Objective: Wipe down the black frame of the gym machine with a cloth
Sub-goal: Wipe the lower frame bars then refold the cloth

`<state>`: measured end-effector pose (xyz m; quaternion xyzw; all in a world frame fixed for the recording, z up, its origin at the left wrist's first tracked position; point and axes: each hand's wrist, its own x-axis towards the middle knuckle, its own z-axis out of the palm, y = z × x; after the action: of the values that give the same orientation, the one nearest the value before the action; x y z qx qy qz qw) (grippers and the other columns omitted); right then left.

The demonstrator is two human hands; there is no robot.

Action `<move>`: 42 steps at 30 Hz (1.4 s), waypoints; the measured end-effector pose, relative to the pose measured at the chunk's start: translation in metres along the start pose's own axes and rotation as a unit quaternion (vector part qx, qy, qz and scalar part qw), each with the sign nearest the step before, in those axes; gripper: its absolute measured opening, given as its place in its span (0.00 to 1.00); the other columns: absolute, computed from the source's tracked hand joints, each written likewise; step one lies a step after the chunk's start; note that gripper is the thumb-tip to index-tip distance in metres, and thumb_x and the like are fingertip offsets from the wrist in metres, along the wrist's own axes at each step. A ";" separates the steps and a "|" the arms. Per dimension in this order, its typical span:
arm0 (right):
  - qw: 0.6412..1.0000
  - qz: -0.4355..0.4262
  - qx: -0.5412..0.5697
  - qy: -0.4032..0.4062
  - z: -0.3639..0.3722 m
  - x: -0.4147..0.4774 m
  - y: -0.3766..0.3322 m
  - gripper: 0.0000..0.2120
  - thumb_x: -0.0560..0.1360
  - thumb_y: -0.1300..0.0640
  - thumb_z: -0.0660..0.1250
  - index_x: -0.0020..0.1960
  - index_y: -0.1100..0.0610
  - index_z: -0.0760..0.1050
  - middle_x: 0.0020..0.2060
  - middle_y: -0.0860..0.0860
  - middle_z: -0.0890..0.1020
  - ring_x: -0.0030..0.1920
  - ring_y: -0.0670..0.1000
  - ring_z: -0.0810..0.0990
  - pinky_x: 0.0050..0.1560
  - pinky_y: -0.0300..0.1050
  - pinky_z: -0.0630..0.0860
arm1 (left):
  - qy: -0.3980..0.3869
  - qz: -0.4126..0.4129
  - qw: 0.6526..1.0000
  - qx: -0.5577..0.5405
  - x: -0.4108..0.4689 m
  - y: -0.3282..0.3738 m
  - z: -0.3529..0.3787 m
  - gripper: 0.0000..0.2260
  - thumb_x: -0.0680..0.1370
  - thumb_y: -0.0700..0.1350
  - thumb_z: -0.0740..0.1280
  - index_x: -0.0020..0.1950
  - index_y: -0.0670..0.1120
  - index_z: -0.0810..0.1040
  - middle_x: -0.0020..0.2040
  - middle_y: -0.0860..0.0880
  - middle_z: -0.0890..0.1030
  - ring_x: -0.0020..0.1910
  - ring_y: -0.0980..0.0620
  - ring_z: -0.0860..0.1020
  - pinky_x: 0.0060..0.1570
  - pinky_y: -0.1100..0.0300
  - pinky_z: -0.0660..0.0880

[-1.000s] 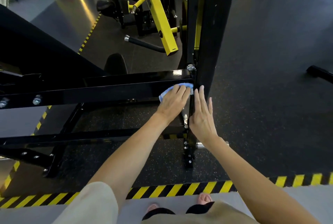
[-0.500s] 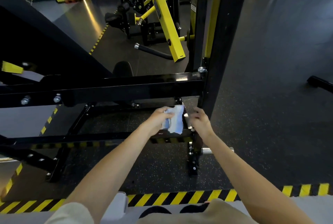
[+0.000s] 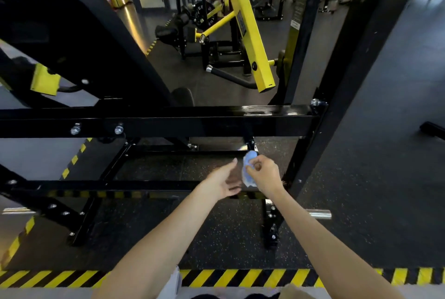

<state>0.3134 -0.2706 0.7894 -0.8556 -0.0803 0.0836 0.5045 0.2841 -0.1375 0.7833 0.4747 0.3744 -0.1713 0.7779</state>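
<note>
While pinched in right hand (image 3: 263, 174), small light-blue cloth (image 3: 248, 168), left hand (image 3: 222, 182) open, empty, just beside, below glossy black steel crossbar (image 3: 216, 120).

A dark rubber floor (image 3: 375, 178), flecked with pale specks, spread across the gym. A band of yellow-and-black hazard tape (image 3: 240, 277) ran along its near edge, and a second striped line (image 3: 77, 154) angled away on the left. Farther back stood another machine with a slanted yellow arm (image 3: 248, 24), a black handle tipped in chrome (image 3: 228, 77) and a weight plate (image 3: 201, 14) mounted behind it. A short chrome peg (image 3: 320, 214) jutted out low on the right.
</note>
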 end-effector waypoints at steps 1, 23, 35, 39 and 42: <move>0.999 -0.023 -0.032 -0.009 0.009 -0.004 -0.002 0.04 0.76 0.61 0.68 0.46 0.55 0.73 0.33 0.45 0.75 0.33 0.42 0.72 0.30 0.28 0.67 | -0.043 -0.011 0.998 -0.036 -0.002 -0.001 -0.002 0.21 0.76 0.54 0.69 0.63 0.43 0.75 0.58 0.42 0.81 0.55 0.45 0.80 0.52 0.49 0.75; 0.941 -0.166 -0.212 0.206 -0.065 0.017 0.037 0.31 0.70 0.74 0.63 0.72 0.62 0.62 0.75 0.65 0.55 0.77 0.62 0.51 0.74 0.60 0.55 | 0.414 0.496 0.763 -0.025 0.022 0.057 0.051 0.16 0.83 0.40 0.55 0.70 0.36 0.63 0.62 0.41 0.68 0.57 0.43 0.72 0.54 0.58 0.71; 0.948 -0.189 -0.209 0.147 -0.123 0.030 0.080 0.32 0.75 0.67 0.57 0.78 0.62 0.51 0.78 0.58 0.48 0.78 0.54 0.45 0.77 0.57 0.47 | 0.235 0.643 0.643 0.343 0.055 0.005 0.195 0.14 0.75 0.31 0.64 0.60 0.38 0.74 0.54 0.44 0.73 0.52 0.50 0.73 0.55 0.66 0.71; 0.953 -0.193 -0.194 0.128 -0.133 0.035 0.088 0.38 0.71 0.74 0.60 0.78 0.61 0.51 0.78 0.57 0.49 0.78 0.53 0.46 0.77 0.57 0.48 | 0.183 0.639 0.564 0.490 0.068 -0.010 0.180 0.14 0.80 0.42 0.57 0.64 0.40 0.73 0.60 0.46 0.73 0.59 0.48 0.72 0.59 0.60 0.72; 0.953 -0.193 -0.205 0.116 -0.136 0.036 0.091 0.39 0.70 0.74 0.60 0.78 0.61 0.50 0.78 0.56 0.47 0.78 0.53 0.44 0.77 0.55 0.46 | 0.130 0.543 0.598 0.575 0.075 -0.019 0.170 0.16 0.82 0.43 0.56 0.67 0.39 0.71 0.65 0.41 0.73 0.65 0.44 0.69 0.65 0.49 0.67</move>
<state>0.3841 -0.4215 0.7720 -0.9129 -0.2001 -0.1329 0.3301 0.3934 -0.2879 0.7617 0.9566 -0.0310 0.1666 0.2369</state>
